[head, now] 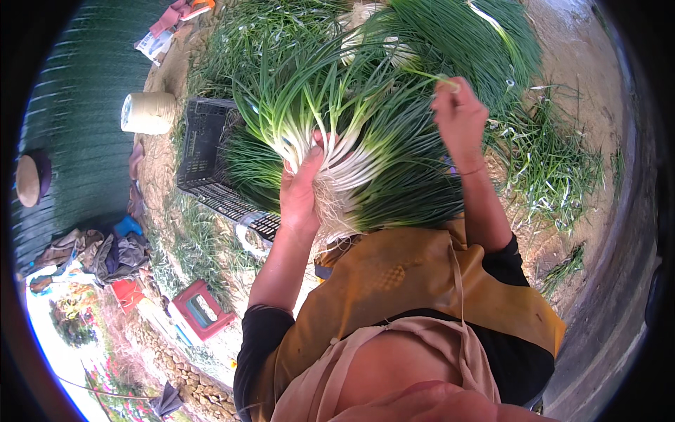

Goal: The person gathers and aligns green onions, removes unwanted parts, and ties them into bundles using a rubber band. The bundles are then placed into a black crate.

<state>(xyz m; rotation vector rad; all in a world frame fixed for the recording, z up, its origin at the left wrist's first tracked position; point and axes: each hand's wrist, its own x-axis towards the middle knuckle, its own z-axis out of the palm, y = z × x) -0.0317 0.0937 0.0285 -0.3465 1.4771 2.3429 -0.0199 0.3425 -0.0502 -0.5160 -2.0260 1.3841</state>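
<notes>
My left hand (300, 198) grips a bunch of green onions (350, 161) by the white stems. Their leaves fan up and outward, and the stringy roots (329, 203) hang towards my lap. At the upper right, my slightly blurred right hand (464, 118) pinches a thin yellow-green onion leaf (424, 74). More green onions (416, 198) lie under the held bunch, across my lap. Some also lie in the black plastic crate (203, 134) on the left. Beyond my hands is a large heap of long green onions (448, 31), with bundled white ends (401, 50) beside it.
Leaf trimmings (548, 158) litter the ground at right, with more (263, 37) at the top. A cream bucket (150, 113) stands left of the crate, near a green corrugated wall (89, 132). A red plastic stool (203, 311) is at lower left. My brown apron (390, 269) covers my front.
</notes>
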